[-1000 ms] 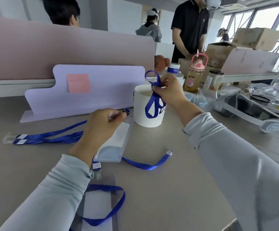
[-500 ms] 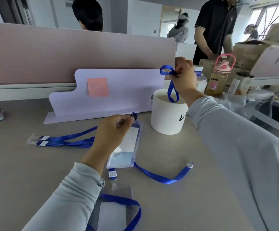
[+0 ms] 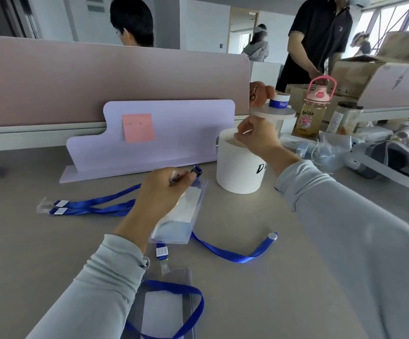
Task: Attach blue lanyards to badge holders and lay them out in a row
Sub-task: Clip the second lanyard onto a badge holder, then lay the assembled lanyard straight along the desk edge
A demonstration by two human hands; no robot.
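Spanning the frame, a grey desk [image 3: 284,277] backed by a mauve partition panel [image 3: 100,79] carries the work of a person in pale grey sleeves. A lilac shaped board [image 3: 174,143] leans against the partition, an orange-pink sticky note [image 3: 138,127] stuck to its face. Just right of the board stands a white cylindrical container [image 3: 237,172]; the right hand [image 3: 257,138] hovers over its open rim, fingers curled together, and whether anything is pinched between them cannot be told. The left hand [image 3: 159,192] is clamped on a clear badge holder [image 3: 181,216], gripping its top edge beside a metal clip [image 3: 196,171] and holding it tilted above the desk. A second badge holder [image 3: 166,307] lies flat at the near edge with a blue lanyard [image 3: 193,311] looped across it. Another blue lanyard strap [image 3: 232,254] curves over the desk from under the held holder, ending in a white button. Two folded lanyards [image 3: 96,205] lie side by side to the left. Behind the container stands a pink-capped water bottle [image 3: 313,111] marked "Relax".
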